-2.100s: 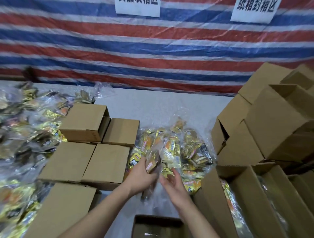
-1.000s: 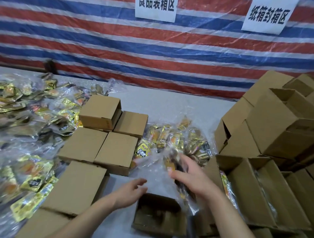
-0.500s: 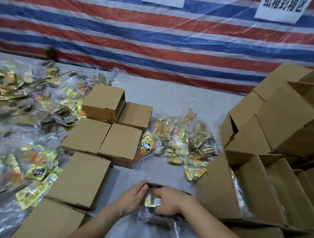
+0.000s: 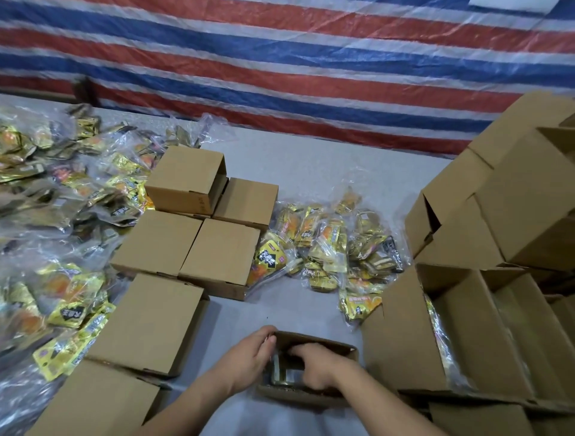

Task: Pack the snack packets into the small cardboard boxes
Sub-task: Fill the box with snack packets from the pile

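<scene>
At the near edge of the grey, matte table (image 4: 298, 168) we see one small open cardboard box (image 4: 314, 342), brown corrugated board with a plain rectangular mouth. Both hands are at it. The left hand (image 4: 249, 358) lies against the box's left wall, its fingertips curled over the rim. The right hand (image 4: 317, 362) reaches down inside, fingers bent onto a glossy clear-wrapped snack packet (image 4: 281, 372) that lies in the box; we cannot tell whether they pinch it or only press it.

Left of the open box, toward the table's left side, we count six closed boxes (image 4: 217, 252) of the same board, smooth-topped and square-cornered, one of them stacked on another at the back. At the right edge rises a pile of larger cartons (image 4: 466, 236), some with flaps open; their number is hard to fix. The nearest open carton (image 4: 401, 336) holds crinkled clear plastic along its inner wall.

In the middle of the table lies a loose heap of snack packets (image 4: 329, 246), shiny gold and orange foil in transparent outer bags, too many and too overlapped to count. A far bigger heap (image 4: 59, 218) spreads across the left edge. The packets carry bold black characters on yellow, but these are too blurred to read.

Behind the table's far edge hangs a woven tarpaulin (image 4: 280, 62) in red, white and blue stripes, with a corner of a white sheet (image 4: 513, 3) at the top.
</scene>
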### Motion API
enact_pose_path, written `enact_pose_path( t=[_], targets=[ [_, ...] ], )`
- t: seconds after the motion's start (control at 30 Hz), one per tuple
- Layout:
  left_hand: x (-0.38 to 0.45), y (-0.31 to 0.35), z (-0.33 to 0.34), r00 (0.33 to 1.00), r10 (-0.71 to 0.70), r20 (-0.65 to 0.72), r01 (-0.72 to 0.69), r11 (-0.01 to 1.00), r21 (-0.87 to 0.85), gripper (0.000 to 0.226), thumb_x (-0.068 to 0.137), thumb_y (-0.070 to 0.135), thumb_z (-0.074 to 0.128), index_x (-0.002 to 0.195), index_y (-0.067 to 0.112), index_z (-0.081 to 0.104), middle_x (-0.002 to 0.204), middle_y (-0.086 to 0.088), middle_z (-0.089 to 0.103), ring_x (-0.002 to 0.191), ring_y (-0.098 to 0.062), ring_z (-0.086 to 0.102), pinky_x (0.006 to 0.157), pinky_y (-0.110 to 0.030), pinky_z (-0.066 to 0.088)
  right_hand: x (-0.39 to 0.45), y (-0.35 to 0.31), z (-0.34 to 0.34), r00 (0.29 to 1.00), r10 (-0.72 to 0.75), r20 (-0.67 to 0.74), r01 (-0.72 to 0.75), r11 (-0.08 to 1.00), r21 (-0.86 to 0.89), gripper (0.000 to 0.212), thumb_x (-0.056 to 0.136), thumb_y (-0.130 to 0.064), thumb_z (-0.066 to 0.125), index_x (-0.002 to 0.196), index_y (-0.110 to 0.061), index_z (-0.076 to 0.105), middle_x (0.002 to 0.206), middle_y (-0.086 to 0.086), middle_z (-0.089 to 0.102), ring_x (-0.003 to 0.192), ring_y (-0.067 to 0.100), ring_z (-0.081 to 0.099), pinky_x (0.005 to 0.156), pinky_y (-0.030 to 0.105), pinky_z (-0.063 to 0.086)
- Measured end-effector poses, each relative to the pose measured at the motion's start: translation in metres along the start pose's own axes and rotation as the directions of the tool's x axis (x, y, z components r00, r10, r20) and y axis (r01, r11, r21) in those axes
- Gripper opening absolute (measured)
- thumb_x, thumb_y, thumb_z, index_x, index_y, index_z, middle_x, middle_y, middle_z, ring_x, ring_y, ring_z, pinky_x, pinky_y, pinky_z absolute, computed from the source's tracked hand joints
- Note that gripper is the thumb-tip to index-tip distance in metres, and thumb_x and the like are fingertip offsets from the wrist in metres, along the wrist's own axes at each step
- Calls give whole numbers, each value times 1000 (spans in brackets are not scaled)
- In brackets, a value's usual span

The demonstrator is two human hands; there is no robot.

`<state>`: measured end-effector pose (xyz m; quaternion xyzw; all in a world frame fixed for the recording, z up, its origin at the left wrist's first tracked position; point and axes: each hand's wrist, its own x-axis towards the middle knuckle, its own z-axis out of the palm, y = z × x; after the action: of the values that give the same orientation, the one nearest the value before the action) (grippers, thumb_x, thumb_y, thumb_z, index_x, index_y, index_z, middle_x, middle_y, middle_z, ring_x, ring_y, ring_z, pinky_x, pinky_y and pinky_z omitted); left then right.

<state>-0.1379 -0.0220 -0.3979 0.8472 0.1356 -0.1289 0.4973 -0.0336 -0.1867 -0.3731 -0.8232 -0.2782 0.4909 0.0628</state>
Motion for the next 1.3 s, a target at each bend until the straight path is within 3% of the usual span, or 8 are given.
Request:
enact_pose_path(
  t=[0.13, 0.27, 0.37, 0.57, 0.8, 0.97, 1.13, 1.3],
  targets=[
    [-3, 3, 0, 1000, -25, -8, 25, 1000, -11, 26, 102, 49, 33, 118, 39, 51, 106, 15, 63, 98, 2, 58, 85, -22, 47, 0, 4, 3, 999, 48, 18, -48, 999, -12, 23, 91, -25, 48, 82, -19, 67, 99, 7, 71, 86, 20, 61, 83, 29, 49],
    [-6, 7, 0, 1000, -17, -20, 18, 1000, 23, 24, 104, 44, 34, 118, 36, 51, 103, 12, 62, 95, 2, 56, 84, -22, 45, 8, -8, 22, 976, 102, 194, -110, 993, 34, 49, 100, -38, 35, 136, -14, 56, 146, 12, 51, 131, 25, 49, 108, 31, 37],
    [-7, 9, 0, 1000, -17, -23, 18, 999, 42, 25, 104, 42, 35, 122, 35, 51, 103, 11, 61, 95, 0, 56, 82, -19, 42, 8, -13, 27, 976, 75, 206, -91, 993, 72, 50, 98, -38, 36, 137, -14, 56, 146, 11, 51, 130, 25, 50, 107, 32, 38],
    [-6, 12, -4, 999, -32, 6, 31, 999, 33, 25, 104, 42, 34, 122, 34, 50, 108, 6, 64, 100, -7, 59, 93, -32, 46, -2, 0, 4, 985, 114, -129, -86, 975, 203, 33, 92, -24, 43, 60, -18, 47, 64, -4, 53, 67, 17, 52, 56, 27, 35],
    [0, 9, -7, 998, -57, 29, 57, 998, 5, 19, 103, 44, 35, 109, 38, 51, 104, 14, 62, 96, 5, 56, 91, -25, 45, -13, -3, -1, 993, 119, 14, -120, 989, 86, 39, 100, -26, 38, 125, -10, 63, 133, 12, 60, 122, 27, 56, 96, 27, 42],
    [51, 26, -32, 988, -89, -128, 104, 988, 111, 35, 104, 39, 39, 134, 25, 49, 134, 3, 54, 129, -14, 48, 104, -26, 36, -32, -7, -29, 999, 51, -11, -48, 982, 183, 31, 93, -39, 43, 78, -18, 60, 84, 0, 62, 77, 17, 58, 59, 25, 41],
    [140, 46, -51, 978, -62, -197, 141, 898, 417, 50, 99, 26, 46, 143, 5, 37, 140, -14, 48, 128, -29, 44, 105, -35, 36, -44, -15, -65, 939, 41, -342, 135, 869, 476, 47, 79, -51, 41, 89, -11, 63, 90, 7, 68, 83, 25, 66, 76, 36, 53],
    [201, 38, -39, 957, -210, -199, 288, 756, 588, 75, 100, 23, 48, 155, 2, 3, 159, -24, 14, 147, -39, 17, 118, -43, 23, -42, -16, -77, 879, 143, -455, 186, 776, 603, 29, 73, -54, 40, 82, -41, 63, 84, -8, 68, 80, 10, 66, 80, 36, 54]
  ],
)
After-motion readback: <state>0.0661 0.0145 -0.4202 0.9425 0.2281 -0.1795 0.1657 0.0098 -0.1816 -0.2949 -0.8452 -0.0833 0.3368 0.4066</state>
